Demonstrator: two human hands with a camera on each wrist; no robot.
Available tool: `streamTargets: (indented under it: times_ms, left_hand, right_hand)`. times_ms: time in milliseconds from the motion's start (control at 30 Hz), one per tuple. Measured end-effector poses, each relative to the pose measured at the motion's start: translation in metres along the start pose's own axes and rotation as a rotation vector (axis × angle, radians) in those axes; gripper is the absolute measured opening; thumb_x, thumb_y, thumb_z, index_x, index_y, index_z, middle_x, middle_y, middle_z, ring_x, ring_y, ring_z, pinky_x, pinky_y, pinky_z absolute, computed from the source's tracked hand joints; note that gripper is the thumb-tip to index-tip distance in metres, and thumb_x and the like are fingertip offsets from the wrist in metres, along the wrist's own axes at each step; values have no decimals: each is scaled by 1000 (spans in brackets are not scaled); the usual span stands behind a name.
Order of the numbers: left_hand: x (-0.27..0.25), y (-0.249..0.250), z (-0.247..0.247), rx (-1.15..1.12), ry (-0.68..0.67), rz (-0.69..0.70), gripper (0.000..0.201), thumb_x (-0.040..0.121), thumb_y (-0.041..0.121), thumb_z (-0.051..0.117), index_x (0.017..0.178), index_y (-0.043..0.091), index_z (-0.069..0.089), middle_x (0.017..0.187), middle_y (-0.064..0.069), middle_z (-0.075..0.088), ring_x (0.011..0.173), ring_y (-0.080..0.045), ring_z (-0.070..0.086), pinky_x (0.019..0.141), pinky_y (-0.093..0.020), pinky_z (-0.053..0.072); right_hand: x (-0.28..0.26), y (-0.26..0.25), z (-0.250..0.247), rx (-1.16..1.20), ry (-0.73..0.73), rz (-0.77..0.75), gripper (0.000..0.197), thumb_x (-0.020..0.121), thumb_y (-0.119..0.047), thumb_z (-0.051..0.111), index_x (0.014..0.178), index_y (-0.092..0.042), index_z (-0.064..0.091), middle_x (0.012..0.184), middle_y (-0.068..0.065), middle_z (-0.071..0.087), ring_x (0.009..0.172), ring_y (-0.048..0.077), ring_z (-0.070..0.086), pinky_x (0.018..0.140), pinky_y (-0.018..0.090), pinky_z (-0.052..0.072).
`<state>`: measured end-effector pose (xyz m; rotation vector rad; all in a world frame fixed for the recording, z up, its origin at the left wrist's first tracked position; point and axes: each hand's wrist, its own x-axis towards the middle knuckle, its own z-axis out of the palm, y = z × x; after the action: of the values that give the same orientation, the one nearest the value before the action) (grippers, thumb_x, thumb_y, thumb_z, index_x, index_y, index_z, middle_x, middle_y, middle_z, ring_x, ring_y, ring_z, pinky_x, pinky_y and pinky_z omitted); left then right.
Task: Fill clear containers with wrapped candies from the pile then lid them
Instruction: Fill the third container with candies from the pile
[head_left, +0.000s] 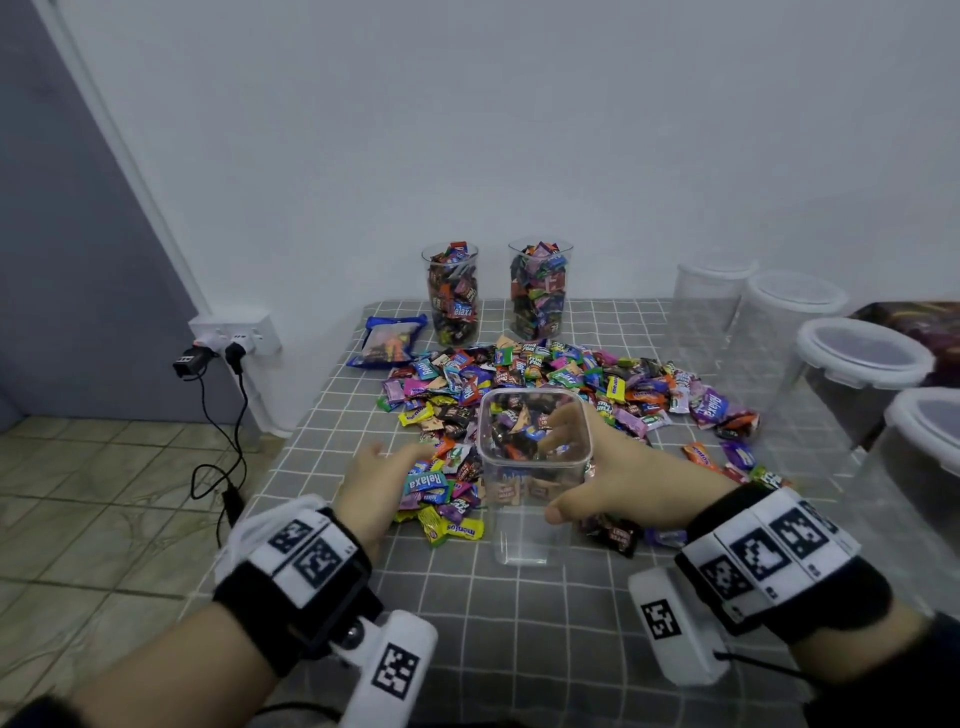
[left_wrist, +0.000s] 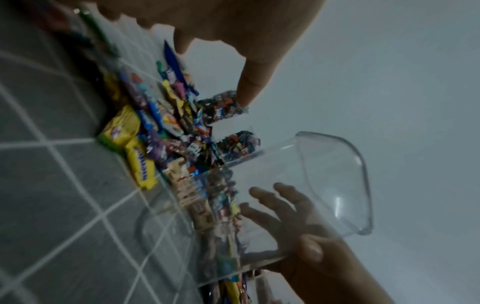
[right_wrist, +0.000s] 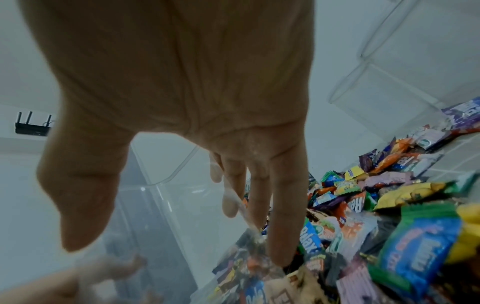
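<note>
A white wall socket (head_left: 236, 332) with black plugs, and a black router (right_wrist: 32, 127) on the wall.

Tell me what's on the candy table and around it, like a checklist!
Surface: table with a grey checked cloth.
Job's things: candy pile; empty clear container at its near edge; two filled jars behind, without lids; lidded empty containers at right.
Clutter: blue candy bag beside the left jar.
Grippers: left hand rests open on candies; right hand grips the empty container's right side.
Cables: two black leads run from the wall socket to the floor.
Surroundings: white wall, grey door, tiled floor.
</note>
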<state>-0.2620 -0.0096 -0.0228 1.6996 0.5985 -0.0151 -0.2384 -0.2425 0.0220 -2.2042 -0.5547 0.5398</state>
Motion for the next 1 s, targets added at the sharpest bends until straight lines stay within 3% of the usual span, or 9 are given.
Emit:
streamTargets:
  times_ms: [200,367,467,533,633,733,800,900,1000]
  left_hand:
    - [16,-17,16,52,64,-42,112,28,67,64,124,11,50,126,-11,54,112,-31,53,100,-49,41]
    - [28,-8,32,-67,-8,-50,95,46,59,75,124,12,48,121,-9,54,110,-29,52,92,-44,45]
    - [72,-28,42,-145,-77,-21,106,39,64,76,130,16,50,126,-12,58,115,-34,55,98,-54,44]
    - [75,-20,43,-116,-139,-6,88,49,64,75,117,10,59,124,-14,59,112,-36,56,99,-55,43]
    - [41,19,34,38,-127,123,46,79,42,63,105,5,63,113,-9,61,106,-25,56,96,-42,46]
    - [47,34,17,74,-40,181,30,90,28,57,114,9,56,113,-3,54,101,-16,49,80,-27,43]
    - [55,39,6,30,19,134,34,92,28,55,121,9,54,116,-4,50,102,-18,48,73,-26,42]
    - [64,27,4,-66,82,1,50,90,29,58,130,-1,50,131,-20,52,120,-35,51,94,-39,43]
    - [78,-2,13,150,85,-39,77,69,65,53,126,14,56,131,-19,52,114,-39,52,97,-46,43]
  right_hand:
    - [-9,5,-13,-157,-65,40,80,74,-27,79,133,-32,25,115,-15,52,106,9,54,89,21,45]
    - [-6,21,-24,-503,-133,190,18,79,-30,68,81,-30,50,82,-10,55,74,11,52,65,27,44]
    - [-1,30,-20,-440,-318,307,9,82,-19,63,74,-23,59,71,-3,63,57,9,55,53,22,46]
    - [2,32,-17,-373,-392,373,10,85,-13,59,77,-19,60,69,-2,62,52,7,55,46,17,45]
    - [14,36,-20,-429,-269,317,8,86,-18,59,93,-22,59,83,-3,59,65,6,54,55,15,46]
    - [24,36,-27,-456,-138,245,41,85,-28,62,125,-29,52,116,-3,58,102,17,57,90,30,48]
    - [25,31,-32,-447,-92,224,41,87,-25,60,127,-25,52,114,-4,58,102,16,56,88,29,47]
    - [17,24,-42,-475,-53,243,10,92,-22,52,100,-18,58,86,-7,56,76,8,52,64,20,44]
    - [6,25,-50,-556,-128,368,15,94,-17,46,92,-10,59,74,-3,59,59,7,52,52,17,43]
